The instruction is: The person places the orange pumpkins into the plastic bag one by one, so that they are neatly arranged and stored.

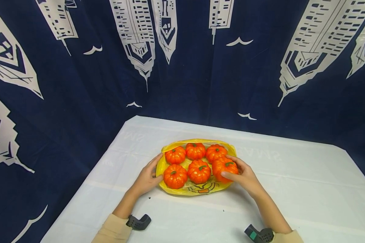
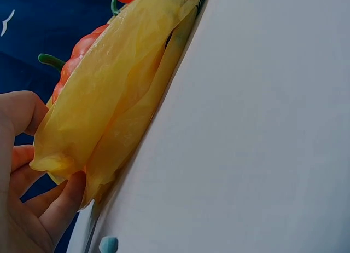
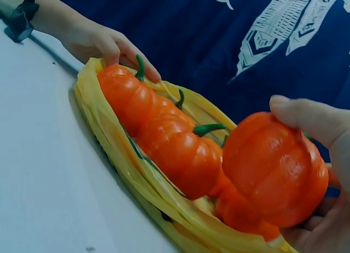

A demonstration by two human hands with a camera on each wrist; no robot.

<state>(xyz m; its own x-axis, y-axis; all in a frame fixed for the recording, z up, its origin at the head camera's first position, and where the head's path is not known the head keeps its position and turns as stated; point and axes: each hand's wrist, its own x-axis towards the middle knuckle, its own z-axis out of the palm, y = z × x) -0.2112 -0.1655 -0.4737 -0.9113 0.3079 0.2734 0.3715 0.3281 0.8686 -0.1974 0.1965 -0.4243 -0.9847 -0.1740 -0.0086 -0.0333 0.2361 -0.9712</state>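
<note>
Several small orange toy pumpkins (image 1: 199, 171) with green stems sit in two rows inside a yellow plastic bag (image 1: 182, 192), which lies spread wide on the table. At the bag's left end my left hand (image 1: 146, 177) holds the crumpled edge, fingers against the plastic (image 2: 104, 110). My right hand (image 1: 245, 174) grips the front-right pumpkin (image 3: 273, 168), thumb on the near side and fingers behind it. This pumpkin is raised above its neighbours at the bag's right end. Part of it is hidden by the thumb and palm.
The white-covered table (image 1: 307, 189) reaches out on both sides of the bag. Behind it hangs a dark blue curtain (image 1: 200, 84) printed with white buildings and birds. A few tiny dark specks (image 1: 149, 198) lie in front of the bag.
</note>
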